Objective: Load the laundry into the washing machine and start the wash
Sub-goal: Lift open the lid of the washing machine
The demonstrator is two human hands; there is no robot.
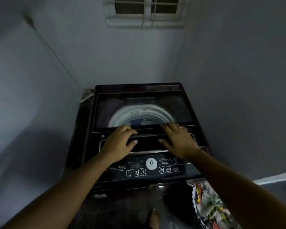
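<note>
On the control panel (116, 175) at the washing machine (139, 87)'s front edge, the buttons read "1 Power", "2 Program", "3 Start/Pause", "Delay" and "Water Level". A white badge (151, 163) shows "6". Left hand (118, 144) and right hand (178, 141) rest on the glass lid (144, 103)'s front edge, fingers (130, 129) nearly straight, thumbs spread, gripping nothing. The patterned laundry (208, 202) lies below the machine's front right corner.

Dark top-loading washing machine (139, 88), set in corner. Lid (180, 109) with clear rear panel just beyond fingertips of left hand (118, 142) and right hand (178, 139); white drum rim (122, 115) seen through it. Front lid section under fingers and thumbs. Control panel (139, 169) nearer than wrists: buttons 1, 2, 3, round white badge. Laundry (208, 200), bright patterned bundle, low beside machine front, beneath right forearm
</note>
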